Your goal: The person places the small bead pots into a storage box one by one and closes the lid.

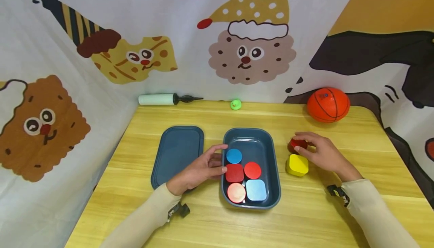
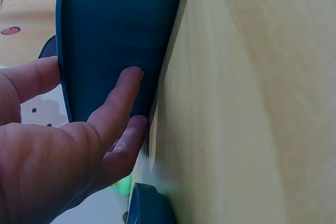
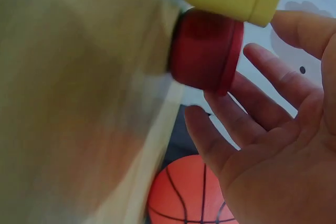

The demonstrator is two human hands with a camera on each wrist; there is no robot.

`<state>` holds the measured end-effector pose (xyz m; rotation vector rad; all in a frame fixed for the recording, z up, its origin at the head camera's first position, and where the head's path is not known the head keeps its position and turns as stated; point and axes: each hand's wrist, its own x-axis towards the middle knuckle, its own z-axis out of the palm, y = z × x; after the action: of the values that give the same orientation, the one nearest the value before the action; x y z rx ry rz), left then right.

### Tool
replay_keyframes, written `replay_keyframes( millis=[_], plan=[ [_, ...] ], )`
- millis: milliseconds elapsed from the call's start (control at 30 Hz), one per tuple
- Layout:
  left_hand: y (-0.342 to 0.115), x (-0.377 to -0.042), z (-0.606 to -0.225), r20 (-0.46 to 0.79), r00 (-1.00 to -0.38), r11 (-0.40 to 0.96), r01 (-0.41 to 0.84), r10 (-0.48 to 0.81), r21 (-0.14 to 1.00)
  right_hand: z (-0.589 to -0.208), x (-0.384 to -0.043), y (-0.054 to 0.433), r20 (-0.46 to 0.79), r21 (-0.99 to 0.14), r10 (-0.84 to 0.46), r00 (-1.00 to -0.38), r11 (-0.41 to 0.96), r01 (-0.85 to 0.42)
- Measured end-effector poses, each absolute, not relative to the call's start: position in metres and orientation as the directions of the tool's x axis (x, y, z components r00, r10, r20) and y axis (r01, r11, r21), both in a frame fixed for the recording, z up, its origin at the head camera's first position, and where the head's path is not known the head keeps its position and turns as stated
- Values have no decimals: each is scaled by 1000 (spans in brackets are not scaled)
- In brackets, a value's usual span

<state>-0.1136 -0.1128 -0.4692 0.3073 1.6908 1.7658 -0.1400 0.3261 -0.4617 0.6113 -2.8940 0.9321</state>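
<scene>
My left hand point(image 1: 203, 167) is at the left side of a dark blue rectangular box point(image 1: 277, 180), its fingers spread, with fingertips on the outer wall and rim. In the box sit several small lidded containers, among them a round blue one point(image 1: 234, 156), a square dark red one point(image 1: 234, 172) and a square light blue one point(image 1: 256, 190). To the right, my right hand point(image 1: 323, 154) reaches round a small red container point(image 1: 299, 145), fingers extended, with fingertips right at its edge in the right wrist view. A yellow container point(image 1: 297, 165) stands beside the red one, close to my thumb.
A flat dark blue lid point(image 1: 178, 154) lies left of the box, partly behind my left hand. Along the back edge are a pale green hand pump point(image 1: 157, 99), a small green duck point(image 1: 235, 104) and an orange-red basketball point(image 1: 328, 105). Printed cloth hangs behind the table.
</scene>
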Motion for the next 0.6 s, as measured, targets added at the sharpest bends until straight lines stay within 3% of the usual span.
replay_keyframes(
  millis=[167,600],
  plan=[
    [-113,-114,-470,-268,-751,59,-293,603,954,-465,-135,335,104,-602,-358,-928,720,-345],
    [-113,-114,-470,-268,-751,67,-287,604,956,-469,-139,337,106,-631,-360,-927,696,-343]
  ],
)
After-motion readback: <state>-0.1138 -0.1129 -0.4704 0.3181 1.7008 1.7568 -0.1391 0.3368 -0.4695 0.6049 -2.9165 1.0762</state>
